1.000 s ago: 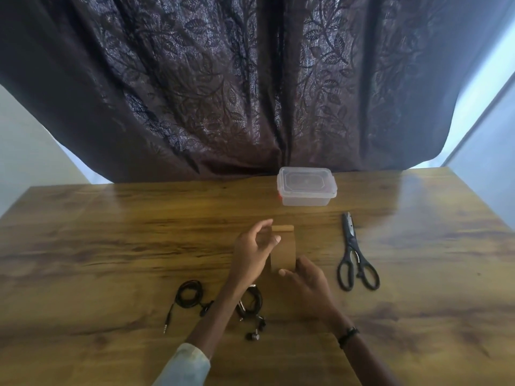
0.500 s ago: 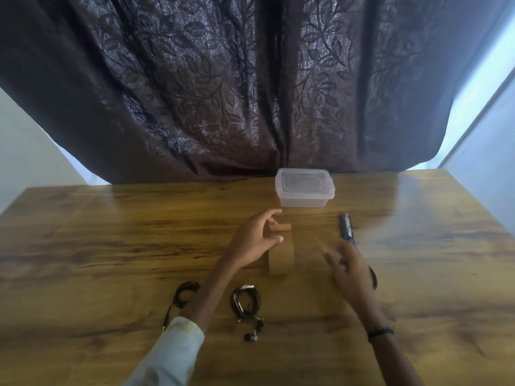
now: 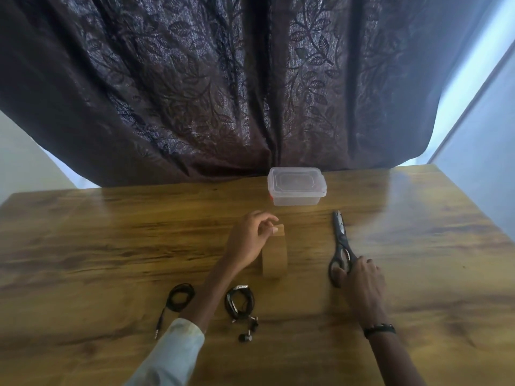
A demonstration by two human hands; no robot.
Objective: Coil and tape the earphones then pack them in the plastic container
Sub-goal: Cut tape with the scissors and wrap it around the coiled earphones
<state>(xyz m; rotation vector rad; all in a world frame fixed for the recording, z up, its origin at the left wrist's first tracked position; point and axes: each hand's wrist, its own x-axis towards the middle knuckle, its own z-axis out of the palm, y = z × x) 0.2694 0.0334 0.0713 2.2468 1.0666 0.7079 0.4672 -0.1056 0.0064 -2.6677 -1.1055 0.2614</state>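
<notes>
In the head view, we take the brown packing tape roll (image 3: 274, 253), standing on edge on the wooden table (image 3: 111, 232), as our landmark. The left hand (image 3: 249, 240) sits against the roll's left side, thumb and forefinger pinching the loose tape end (image 3: 278, 230) lifted at the top of the roll. Well to the right of the roll, the right hand (image 3: 359, 280) lies on the handles of the black scissors (image 3: 341, 243), fingers curled over the loops; their closed blades point away from us.

Half a second ago the right hand was blurred in mid-air, reaching for the scissors; a second ago it was touching the roll's near edge. The left hand has kept its pinch on the tape.

Nearer us than the roll lie the black earphones: one coiled bundle (image 3: 239, 302) just in front, with two earbuds (image 3: 249, 330) trailing from it, and a second coil (image 3: 179, 298) further left ending in a jack plug (image 3: 158, 331). The left forearm covers the stretch between the coils, so we cannot tell how they join. Beyond the roll, slightly right, the clear plastic container (image 3: 296, 189) stands with its lid on, before a dark leaf-patterned curtain (image 3: 223, 87). The right hand hides the scissors' right loop.
</notes>
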